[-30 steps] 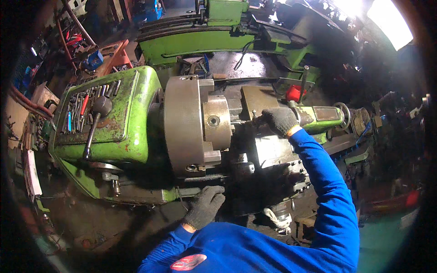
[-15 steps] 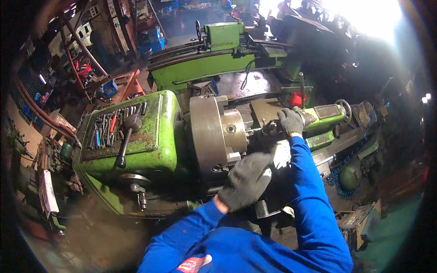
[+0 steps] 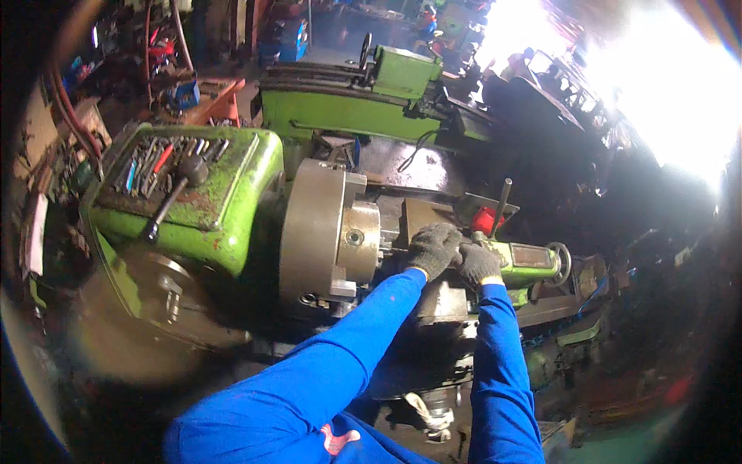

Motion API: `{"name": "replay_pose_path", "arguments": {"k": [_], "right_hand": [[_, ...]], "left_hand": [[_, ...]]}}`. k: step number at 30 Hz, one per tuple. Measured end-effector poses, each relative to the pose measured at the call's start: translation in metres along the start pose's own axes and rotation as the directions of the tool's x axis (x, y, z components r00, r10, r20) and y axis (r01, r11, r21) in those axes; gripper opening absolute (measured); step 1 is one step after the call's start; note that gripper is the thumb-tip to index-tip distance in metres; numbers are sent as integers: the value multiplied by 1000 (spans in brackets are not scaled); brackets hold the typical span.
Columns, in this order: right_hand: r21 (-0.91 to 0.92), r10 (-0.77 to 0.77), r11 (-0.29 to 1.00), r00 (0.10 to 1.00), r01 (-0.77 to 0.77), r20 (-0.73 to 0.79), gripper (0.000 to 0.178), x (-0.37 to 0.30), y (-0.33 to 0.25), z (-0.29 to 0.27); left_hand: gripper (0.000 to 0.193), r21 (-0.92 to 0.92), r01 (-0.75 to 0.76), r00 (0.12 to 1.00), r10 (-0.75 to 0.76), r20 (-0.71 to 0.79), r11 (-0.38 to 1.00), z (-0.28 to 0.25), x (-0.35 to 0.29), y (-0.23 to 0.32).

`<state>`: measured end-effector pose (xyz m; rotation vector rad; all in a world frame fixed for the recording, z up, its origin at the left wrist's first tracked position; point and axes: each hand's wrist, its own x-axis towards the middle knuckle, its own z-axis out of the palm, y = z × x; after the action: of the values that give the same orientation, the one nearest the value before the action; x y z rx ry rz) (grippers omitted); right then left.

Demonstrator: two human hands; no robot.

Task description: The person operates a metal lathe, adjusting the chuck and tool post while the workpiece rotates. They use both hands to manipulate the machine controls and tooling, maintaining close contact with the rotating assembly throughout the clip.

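Observation:
My left hand (image 3: 434,249), in a grey knit glove, is at the front end of the green tailstock (image 3: 532,257) of a lathe, fingers curled. Right beside it my right hand (image 3: 479,263), gloved alike, is closed at the tailstock's nose. The hands almost touch, and what they grip is hidden by the gloves. To their left, the big steel chuck (image 3: 313,228) holds a round metal workpiece (image 3: 360,251) with a hole in its side. An upright lever (image 3: 502,205) rises behind my right hand, next to a red object (image 3: 485,220).
Several wrenches and a red-handled tool (image 3: 163,158) lie on the green headstock (image 3: 239,197), with a ball-ended lever (image 3: 168,205). A handwheel (image 3: 562,263) ends the tailstock. Beyond stands another green machine (image 3: 348,116). A whitish rag (image 3: 433,417) is low in front.
My left hand has moved from in front of the chuck, away and to the right, to join my right hand at the tailstock. The whole view has shifted too.

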<state>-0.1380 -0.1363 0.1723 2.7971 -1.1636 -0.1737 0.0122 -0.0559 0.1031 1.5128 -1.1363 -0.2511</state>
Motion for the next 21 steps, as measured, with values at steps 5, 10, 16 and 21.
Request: {"name": "replay_pose_path", "arguments": {"k": [5, 10, 16, 21], "right_hand": [[123, -48, 992, 995, 37, 88, 63, 16, 9, 14], [55, 14, 998, 992, -21, 124, 67, 16, -1, 9], [48, -15, 999, 1000, 14, 8, 67, 17, 17, 33], [6, 29, 1000, 999, -29, 41, 65, 18, 9, 30]], "left_hand": [[44, -157, 186, 975, -201, -89, 970, 19, 5, -27], [47, -129, 152, 985, -162, -65, 980, 10, 5, -23], [40, -120, 220, 973, -227, -42, 968, 4, 7, -15], [39, -98, 108, 985, -120, -127, 989, 4, 5, -19]]}}
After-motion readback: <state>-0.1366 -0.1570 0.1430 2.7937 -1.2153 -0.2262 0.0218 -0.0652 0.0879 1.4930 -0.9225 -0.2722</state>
